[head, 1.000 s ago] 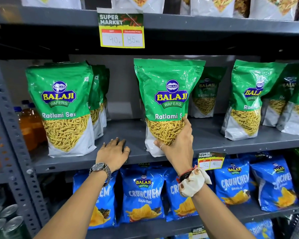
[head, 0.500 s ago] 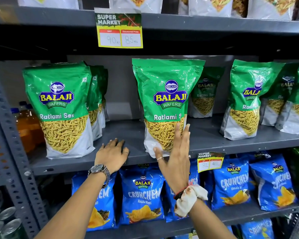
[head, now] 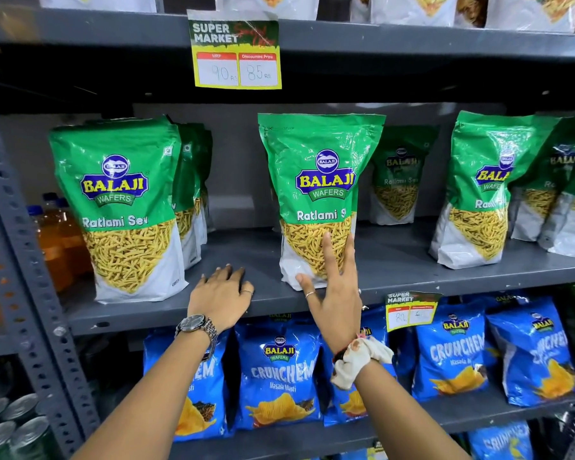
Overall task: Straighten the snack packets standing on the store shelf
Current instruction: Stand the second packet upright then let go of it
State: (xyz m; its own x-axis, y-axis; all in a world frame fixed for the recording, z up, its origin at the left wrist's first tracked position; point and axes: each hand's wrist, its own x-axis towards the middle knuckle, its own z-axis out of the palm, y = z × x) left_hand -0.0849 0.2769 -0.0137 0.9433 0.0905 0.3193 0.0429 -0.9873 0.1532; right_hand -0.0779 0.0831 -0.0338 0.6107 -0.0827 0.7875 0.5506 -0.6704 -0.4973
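Note:
A green Balaji Ratlami Sev packet (head: 319, 180) stands upright at the middle of the grey shelf (head: 263, 257). My right hand (head: 334, 293) is in front of its lower part, fingers spread, holding nothing; whether the fingertips touch the packet I cannot tell. My left hand (head: 221, 295) lies flat, palm down, on the shelf's front edge left of that packet. More green packets stand at the left (head: 120, 207), behind the middle one (head: 399, 180) and at the right (head: 482, 190).
Blue Crunchem chip bags (head: 279, 376) fill the shelf below. Price tags hang from the upper shelf edge (head: 236, 54) and from the middle shelf edge (head: 410, 310). Orange drink bottles (head: 57, 240) and cans (head: 17, 426) sit beyond the perforated upright (head: 30, 277) at left.
My right hand let go of the middle packet and drew back with fingers spread. The packet now stands on its own. My left hand stayed on the shelf.

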